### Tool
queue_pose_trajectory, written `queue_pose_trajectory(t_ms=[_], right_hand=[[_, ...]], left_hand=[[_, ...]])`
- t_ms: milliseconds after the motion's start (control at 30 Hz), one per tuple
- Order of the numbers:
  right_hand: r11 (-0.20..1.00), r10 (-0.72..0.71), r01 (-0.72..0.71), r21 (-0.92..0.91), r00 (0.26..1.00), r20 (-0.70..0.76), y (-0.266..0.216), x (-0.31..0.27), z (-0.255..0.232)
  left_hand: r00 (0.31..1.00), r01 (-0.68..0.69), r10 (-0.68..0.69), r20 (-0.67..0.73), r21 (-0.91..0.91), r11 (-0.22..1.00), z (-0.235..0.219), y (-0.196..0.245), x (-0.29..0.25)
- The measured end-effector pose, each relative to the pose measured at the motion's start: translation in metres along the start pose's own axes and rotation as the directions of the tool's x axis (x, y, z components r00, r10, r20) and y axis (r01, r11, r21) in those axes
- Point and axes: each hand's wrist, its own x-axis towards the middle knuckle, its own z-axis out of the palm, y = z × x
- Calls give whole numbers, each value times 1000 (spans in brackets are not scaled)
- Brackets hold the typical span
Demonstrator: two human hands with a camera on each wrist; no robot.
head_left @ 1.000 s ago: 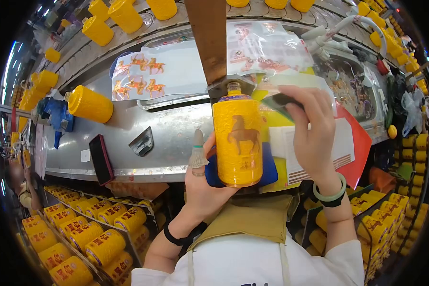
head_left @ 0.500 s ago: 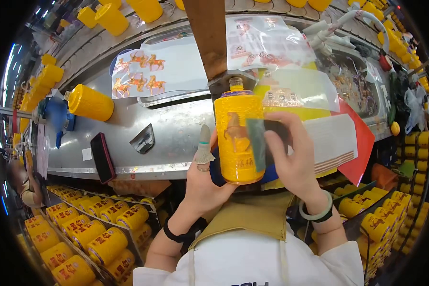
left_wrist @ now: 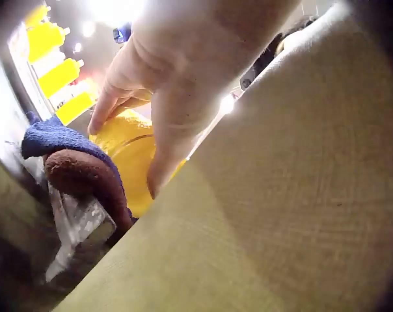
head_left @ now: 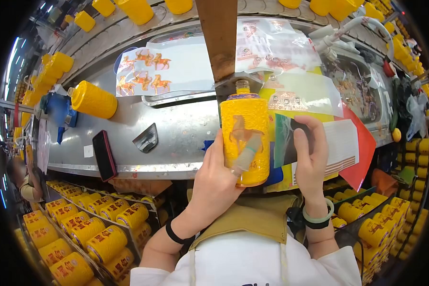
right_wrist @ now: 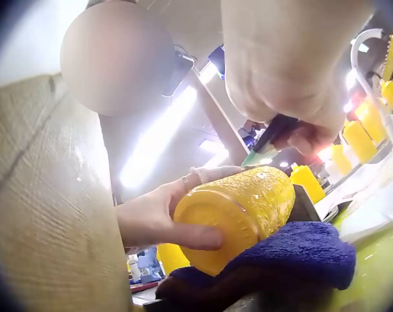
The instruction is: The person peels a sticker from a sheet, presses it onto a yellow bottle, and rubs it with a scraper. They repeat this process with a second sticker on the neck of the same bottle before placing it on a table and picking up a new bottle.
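Observation:
A yellow bottle (head_left: 240, 164) with a brown horse picture stands in front of me, its clear neck pointing away. My left hand (head_left: 218, 183) grips it near the base from the left, and a covered fingertip lies across its face below the horse. In the right wrist view that thumb rests on the base of the bottle (right_wrist: 248, 201). My right hand (head_left: 311, 157) holds a dark scraper with a green blade (head_left: 283, 138), just right of the bottle and apart from it. A blue cloth (right_wrist: 300, 253) lies under the bottle.
Horse decals lie on a white sheet (head_left: 186, 71); printed sheets (head_left: 276, 47) are at the back. Another yellow bottle (head_left: 94, 100), a phone (head_left: 104, 155) and a dark angular piece (head_left: 146, 138) rest on the metal table. A brown beam (head_left: 218, 38) rises behind the bottle.
The scraper has moved right, off the bottle's face where it was half a second ago. My left hand's covered finger has swung from upright beside the bottle onto its front.

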Motion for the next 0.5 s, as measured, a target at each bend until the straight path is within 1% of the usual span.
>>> queue_pose_trajectory(t_ms=[33, 67, 100, 167, 200, 233, 267, 300, 333, 367, 400, 433, 467, 500], right_hand=[[1000, -18, 18, 5, 1000, -13, -1, -1, 0], [1000, -4, 4, -13, 1000, -1, -4, 0, -1], [1000, -3, 3, -14, 1000, -3, -6, -1, 0], [999, -6, 6, -33, 1000, 16, -10, 1, 1], [1000, 8, -7, -24, 1000, 29, -10, 1, 1], [1000, 11, -10, -24, 1000, 29, -10, 0, 4], [1000, 6, -6, 1, 998, 65, -12, -2, 8], [1000, -2, -1, 26, 995, 100, -12, -3, 10], [999, -17, 22, -40, 993, 115, -8, -4, 12], [999, -17, 22, -41, 993, 115, -3, -2, 12], [995, 35, -27, -92, 996, 84, 1, 2, 8], [987, 84, -76, -143, 995, 52, 9, 6, 3], [974, -50, 56, -222, 998, 33, 25, 10, -3], [973, -53, 59, -221, 998, 33, 24, 11, -5]], left_hand=[[1000, -11, 11, 0, 31, 999, 1, 1, 1], [1000, -25, 25, -2, 61, 998, 2, 1, 3], [1000, -26, 26, -1, 59, 998, 3, 1, 3], [997, -46, 47, -57, 24, 999, 6, -2, 2], [997, -45, 46, -54, 23, 999, 6, -4, 1], [998, -33, 30, -61, -37, 999, 6, -7, -1], [998, -19, 12, -66, -97, 995, 7, -9, -2], [998, -17, 11, -65, -97, 995, 8, -12, -3], [996, -39, 32, -79, -89, 995, 9, -14, -6], [994, -64, 56, -95, -80, 995, 10, -16, -7], [994, -64, 56, -95, -82, 995, 11, -18, -7], [996, -32, 19, -88, -153, 988, 13, -20, -8], [997, 0, -17, -79, -220, 975, 12, -22, -8], [997, -2, -16, -82, -220, 976, 8, -25, -8]])
